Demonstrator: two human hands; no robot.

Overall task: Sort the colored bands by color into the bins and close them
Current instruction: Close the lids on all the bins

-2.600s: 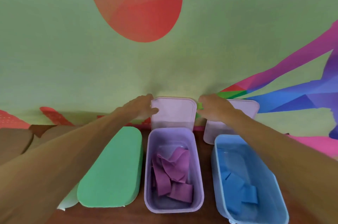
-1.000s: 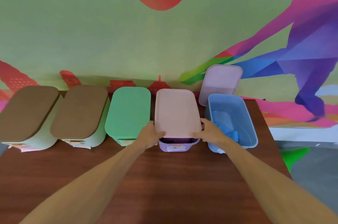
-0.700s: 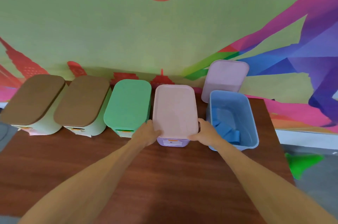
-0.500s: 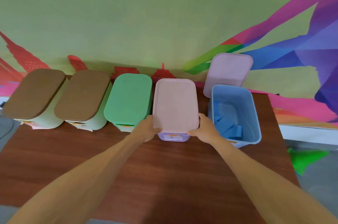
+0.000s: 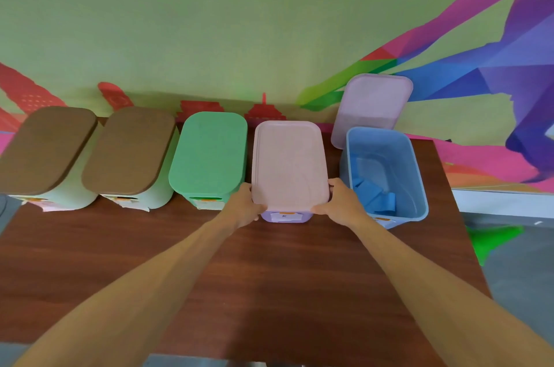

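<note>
Lid [image 5: 289, 162] covering purple bin [image 5: 307, 217], contents hidden, label [image 5: 283, 216] unreadable

Arms extended forward; left grip [image 5: 244, 206], right grip [image 5: 340, 201] fingers curled.

Your desk [image 5: 269, 276]: reddish-brown woodgrain. Two brown lids [image 5: 45, 147] on pale mint bins [image 5: 72, 195]; green lid [image 5: 209, 153]; pale pink lid [image 5: 289, 162] over lilac bin [image 5: 286, 216]; blue bin [image 5: 418, 183], blue bands [image 5: 374, 195]; loose lid [image 5: 373, 99] lilac.

purple bin [image 5: 284, 217]: contents hidden under the gripped pink lid [image 5: 289, 162]
label [image 5: 283, 215]: just below the grip, unreadable
brown-lidded bin [image 5: 42, 150]: farthest left of the grip, cut by edge
</note>
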